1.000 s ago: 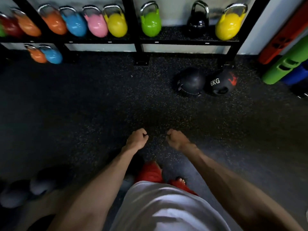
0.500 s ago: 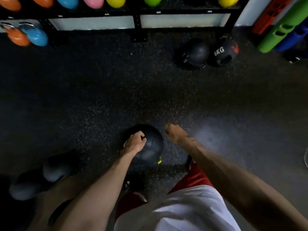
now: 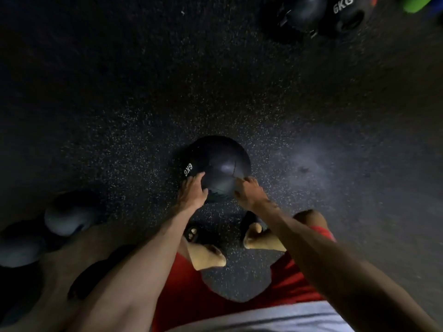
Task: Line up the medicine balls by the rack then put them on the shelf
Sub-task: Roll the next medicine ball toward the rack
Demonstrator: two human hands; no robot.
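A black medicine ball [image 3: 215,164] marked 6KG is low over the dark speckled floor, just ahead of my feet. My left hand [image 3: 193,190] lies against its near left side with the fingers stretched over the surface. My right hand [image 3: 249,192] holds its near right side, fingers curled at the ball's edge. Two more black medicine balls lie together at the top right, a plain one [image 3: 304,13] and one marked 6KG [image 3: 347,13]. The rack is out of view.
Two grey balls [image 3: 69,214] [image 3: 19,243] lie at the lower left beside a tan mat. A green roller [image 3: 417,3] shows at the top right corner. My bare feet [image 3: 259,238] stand right behind the ball.
My view has tipped down, so the rack and kettlebells left the frame. The ball moved forward from under my left hand, and my right hand came onto it.
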